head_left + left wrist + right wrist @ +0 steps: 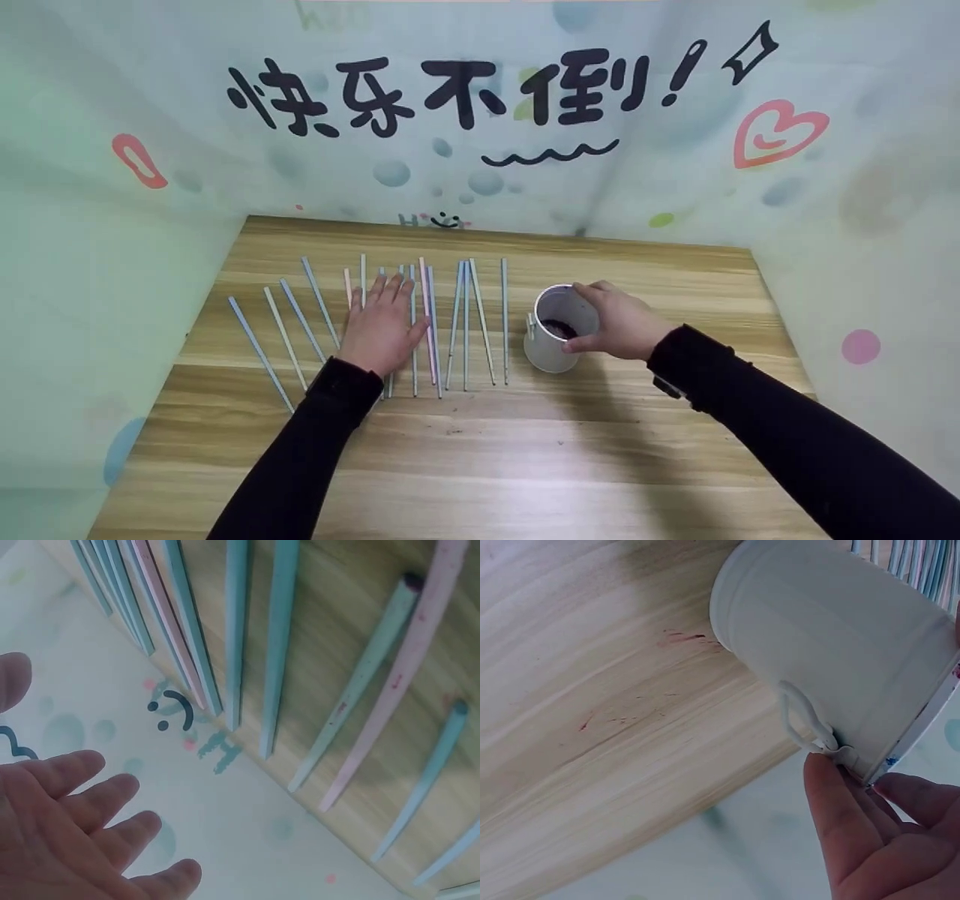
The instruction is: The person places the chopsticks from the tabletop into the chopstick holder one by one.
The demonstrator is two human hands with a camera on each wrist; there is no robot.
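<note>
Pastel pencils point(466, 330) in blue, pink and pale shades lie side by side on the wooden table, fanned toward the left. Some show dark ends in the left wrist view, among them a pale green pencil point(360, 682). Over the row hovers my left hand point(380, 330), fingers extended and palm down, holding nothing and covering parts of several pencils. To the right, a small white metal bucket point(551, 356) stands upright with dark material at its bottom. My right hand point(626, 322) grips its rim; the right wrist view shows fingertips beside the handle point(806, 716).
The wooden table point(465, 480) ends at a pale printed cloth point(420, 187) behind and on both sides. Reddish marks point(682, 636) and small dark specks dot the tabletop. Most of the pencils are left of the bucket.
</note>
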